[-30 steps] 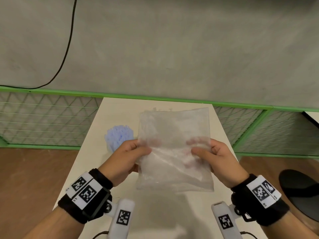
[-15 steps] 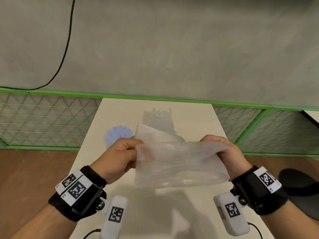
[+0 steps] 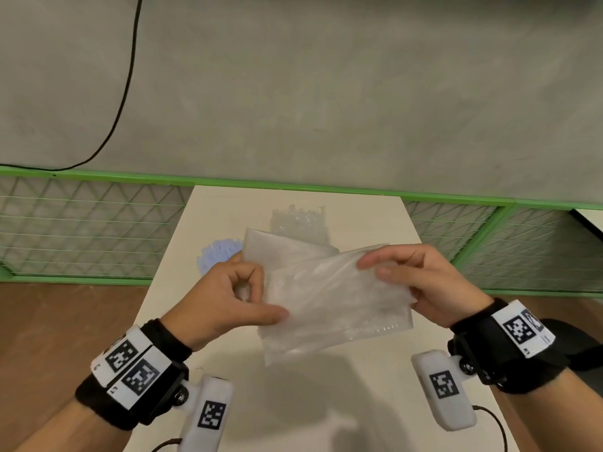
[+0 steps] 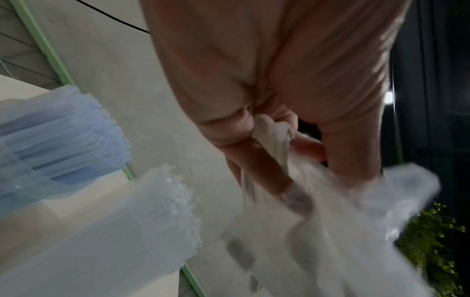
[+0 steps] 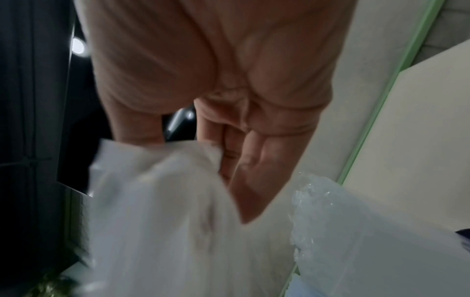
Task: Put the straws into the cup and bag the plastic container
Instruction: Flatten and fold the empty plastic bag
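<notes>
Bagging step: both hands working the bag (image 3: 329,301) open above the bench (image 3: 293,402).
Left hand (image 3: 225,298) and right hand (image 3: 421,282) are each pinching a bag edge; next, probably separate the mouth and fetch the container (image 3: 300,223).

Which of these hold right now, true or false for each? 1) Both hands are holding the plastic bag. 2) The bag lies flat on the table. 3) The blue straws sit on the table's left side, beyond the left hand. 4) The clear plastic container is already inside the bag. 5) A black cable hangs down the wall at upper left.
1) True: the left hand and the right hand each pinch an edge of the plastic bag.
2) False: it is held up above the table.
3) True: the blue straws stand there.
4) False: the clear plastic container stands on the table behind the bag.
5) True: the black cable runs there.
</notes>
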{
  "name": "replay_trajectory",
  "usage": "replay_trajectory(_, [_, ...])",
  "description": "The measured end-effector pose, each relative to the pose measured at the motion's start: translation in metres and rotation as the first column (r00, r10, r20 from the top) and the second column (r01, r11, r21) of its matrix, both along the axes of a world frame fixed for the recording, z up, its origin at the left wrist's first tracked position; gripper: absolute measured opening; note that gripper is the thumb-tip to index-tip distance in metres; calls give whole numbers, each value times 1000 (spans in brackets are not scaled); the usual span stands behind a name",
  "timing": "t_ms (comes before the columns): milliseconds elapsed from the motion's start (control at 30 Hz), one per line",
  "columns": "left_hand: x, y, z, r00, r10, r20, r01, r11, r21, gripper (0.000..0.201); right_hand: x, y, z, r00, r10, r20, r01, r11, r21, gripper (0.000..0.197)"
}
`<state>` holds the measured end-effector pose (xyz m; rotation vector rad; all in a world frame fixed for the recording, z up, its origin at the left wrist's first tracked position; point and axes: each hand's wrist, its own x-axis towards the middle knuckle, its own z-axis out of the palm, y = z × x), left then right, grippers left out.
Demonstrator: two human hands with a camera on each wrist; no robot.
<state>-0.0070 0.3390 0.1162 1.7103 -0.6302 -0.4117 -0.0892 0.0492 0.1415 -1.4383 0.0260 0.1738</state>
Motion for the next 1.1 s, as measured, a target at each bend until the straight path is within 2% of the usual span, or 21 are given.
replay_trajectory(33, [1,1,0,1000,-1,-30,0,1000,-18,46,0,1,1,1000,7,14,-7,1000,-15,34])
replay_trajectory(133, [3,4,-3,991,-24,-130,13,996,-86,49,2,0,1,992,106,69,-94,984,-154,60])
replay_trajectory(267, [7,9,-5,980,-38,-196,16,994,-110,47,2,-2,8,977,180,118,-144,954,-262,75])
replay_trajectory(333, [10,9,-3,946,6,-323,-84,970,-229,37,1,-3,15,973,195,122,-156,948,-276,78])
replay_trajectory(400, [12,7,3,933,51,-357,-142,962,-234,39,2,-2,21,966,230,115,-182,927,-328,77])
replay_trajectory(467, [10,0,12,950,-40,-308,11,995,-95,41,5,3,25,953,287,98,-224,883,-412,76])
replay_trajectory(533, [1,-13,18,924,-231,-306,263,962,69,34,11,9,28,945,312,99,-243,871,-426,77])
replay_trajectory(567, [-4,-19,19,912,-277,-303,325,938,120,30,15,11,28,946,299,122,-234,895,-381,80])
replay_trajectory(600, [-7,-25,19,916,-280,-288,329,935,136,26,19,10,26,955,259,148,-211,937,-280,82])
replay_trajectory(667, [-12,-34,16,942,-199,-272,221,974,54,19,23,11,20,985,63,160,-77,994,80,84])
replay_trajectory(700, [-15,-37,15,950,-146,-275,149,989,-8,19,23,12,15,989,-28,144,-4,975,221,90])
replay_trajectory(733, [-16,-39,14,957,-93,-275,78,995,-65,20,24,12,8,990,-79,119,42,958,282,99])
replay_trajectory(800, [-21,-45,13,965,-36,-260,1,991,-136,23,19,20,-7,993,-44,111,17,972,234,108])
replay_trajectory(867, [-25,-51,11,977,-8,-213,-22,990,-140,28,12,29,-15,994,56,94,-73,978,194,93])
replay_trajectory(933, [-27,-56,8,991,40,-127,-56,991,-125,22,8,35,-14,993,97,68,-105,987,122,72])
replay_trajectory(1033, [-28,-56,5,993,112,-30,-114,988,-101,13,7,38,-9,994,23,105,-10,992,-125,41])
replay_trajectory(1100, [-29,-56,4,993,104,-64,-109,990,-85,17,6,39,-6,988,-36,152,60,985,-160,26])
